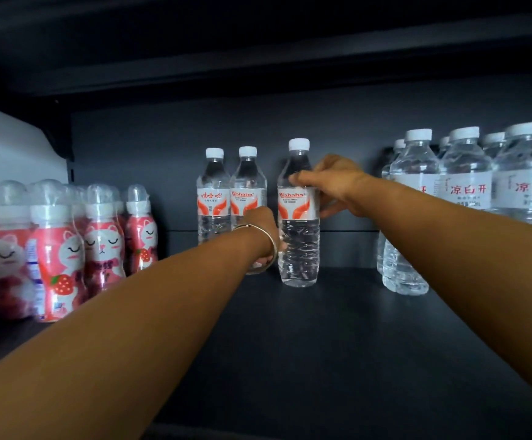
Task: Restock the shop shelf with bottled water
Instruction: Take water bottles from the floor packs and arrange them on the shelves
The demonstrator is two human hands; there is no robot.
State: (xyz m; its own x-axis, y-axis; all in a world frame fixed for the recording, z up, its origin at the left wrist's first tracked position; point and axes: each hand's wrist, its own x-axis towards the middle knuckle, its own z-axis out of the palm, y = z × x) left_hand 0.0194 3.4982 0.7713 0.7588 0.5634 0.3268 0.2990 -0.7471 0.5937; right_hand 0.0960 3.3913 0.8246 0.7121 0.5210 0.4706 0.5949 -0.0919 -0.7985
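Your right hand [331, 182] around the ribbed clear bottle [298, 217] mid-frame on the matte shelf [337, 328], left hand [260, 230] gripping its neighbour [247, 185].

The shelf [337, 328] carries three Wahaha water bottles [298, 214], at least six white-labelled water bottles [464, 185] and several pink cat-print drink bottles [103, 236].

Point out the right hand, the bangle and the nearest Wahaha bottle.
right hand [337, 182], head view, back of the hand
bangle [268, 241], head view, band at the left wrist
Wahaha bottle [298, 249], head view, clear lower body
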